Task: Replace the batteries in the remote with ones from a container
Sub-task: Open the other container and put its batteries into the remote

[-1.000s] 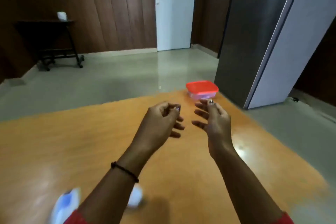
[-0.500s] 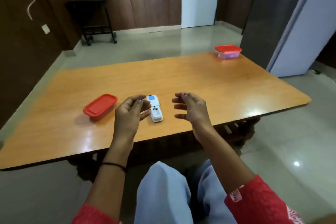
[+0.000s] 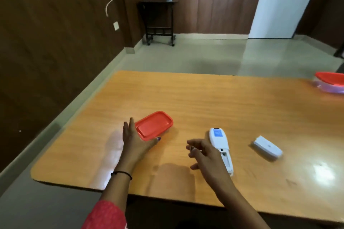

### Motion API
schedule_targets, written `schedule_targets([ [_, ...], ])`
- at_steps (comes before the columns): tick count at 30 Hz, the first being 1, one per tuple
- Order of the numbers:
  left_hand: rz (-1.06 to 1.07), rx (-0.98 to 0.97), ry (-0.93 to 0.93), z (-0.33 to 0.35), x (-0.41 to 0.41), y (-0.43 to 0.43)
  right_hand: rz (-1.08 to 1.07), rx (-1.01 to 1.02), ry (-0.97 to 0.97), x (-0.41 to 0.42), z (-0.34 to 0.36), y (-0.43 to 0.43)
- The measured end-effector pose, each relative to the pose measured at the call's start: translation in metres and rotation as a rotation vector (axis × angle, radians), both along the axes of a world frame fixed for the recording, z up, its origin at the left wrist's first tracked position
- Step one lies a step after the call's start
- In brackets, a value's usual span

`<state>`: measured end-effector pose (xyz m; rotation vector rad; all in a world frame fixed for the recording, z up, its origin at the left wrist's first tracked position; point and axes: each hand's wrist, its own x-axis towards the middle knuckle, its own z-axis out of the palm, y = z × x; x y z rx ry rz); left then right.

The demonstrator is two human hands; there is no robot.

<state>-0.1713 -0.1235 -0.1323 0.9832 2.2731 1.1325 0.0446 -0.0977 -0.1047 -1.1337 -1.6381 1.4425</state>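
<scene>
Beside the remote [image 3: 221,149], which lies with its battery bay uncovered and its cover [image 3: 267,148] off to its right, your right hand [image 3: 204,156] pinches something small, perhaps a battery, while your left hand [image 3: 133,140], fingers spread, reaches the red-lidded container [image 3: 153,125], so reloading remains.

On the orange wooden table [image 3: 186,98], the red rectangular plastic container [image 3: 154,125] lies left of the white plastic remote [image 3: 221,147]. The detached white battery cover [image 3: 267,147] lies right of the remote; a second red-lidded container [image 3: 330,82] sits at the far right edge.
</scene>
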Motion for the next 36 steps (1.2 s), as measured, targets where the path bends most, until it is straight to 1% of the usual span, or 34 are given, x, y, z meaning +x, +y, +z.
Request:
schedule_targets([
  [3,0.035,0.111,0.042,-0.007,0.007,0.009,0.054,0.088,-0.021,-0.004,-0.011,0.008],
  [6,0.130,0.246,0.087,-0.002,0.039,-0.001,0.063,0.241,-0.033,-0.003,-0.016,0.013],
  [9,0.111,0.328,0.120,0.008,0.067,-0.015,0.129,0.389,0.000,-0.003,-0.017,0.015],
  [11,0.074,0.359,0.116,0.017,0.086,-0.023,0.168,0.424,0.020,-0.002,-0.017,0.012],
  [13,0.082,0.422,0.129,0.026,0.108,-0.029,0.180,0.469,0.008,0.004,-0.015,0.006],
  [15,0.098,0.494,0.080,0.028,0.125,-0.032,0.157,0.493,0.024,0.011,-0.010,0.001],
  [17,0.048,0.571,-0.090,0.028,0.133,-0.034,0.089,0.478,0.091,0.019,-0.007,-0.001],
  [18,-0.005,0.624,-0.239,0.030,0.136,-0.035,0.053,0.472,0.123,0.023,-0.007,-0.001],
  [20,-0.088,0.750,-0.615,0.038,0.140,-0.037,0.008,0.475,0.160,0.030,-0.007,0.001],
  [21,-0.085,0.808,-0.763,0.042,0.142,-0.037,0.004,0.472,0.178,0.033,-0.007,0.001],
  [23,0.004,0.881,-0.910,0.047,0.141,-0.036,0.019,0.471,0.200,0.036,-0.008,0.000],
  [25,0.100,0.872,-1.054,0.049,0.140,-0.033,0.040,0.535,0.193,0.035,-0.009,-0.003],
  [27,0.129,0.759,-1.252,0.047,0.141,-0.031,0.073,0.634,0.171,0.032,-0.011,-0.007],
  [29,0.100,0.642,-1.444,0.046,0.139,-0.031,0.104,0.697,0.177,0.028,-0.015,-0.009],
  [31,0.037,0.553,-1.563,0.045,0.135,-0.032,0.131,0.725,0.168,0.026,-0.019,-0.009],
  [33,-0.006,0.517,-1.622,0.043,0.128,-0.032,0.168,0.755,0.122,0.026,-0.022,-0.007],
  [34,-0.011,0.514,-1.619,0.041,0.124,-0.032,0.188,0.778,0.097,0.027,-0.023,-0.006],
  [36,0.010,0.496,-1.555,0.038,0.117,-0.031,0.224,0.839,0.045,0.030,-0.025,-0.003],
])
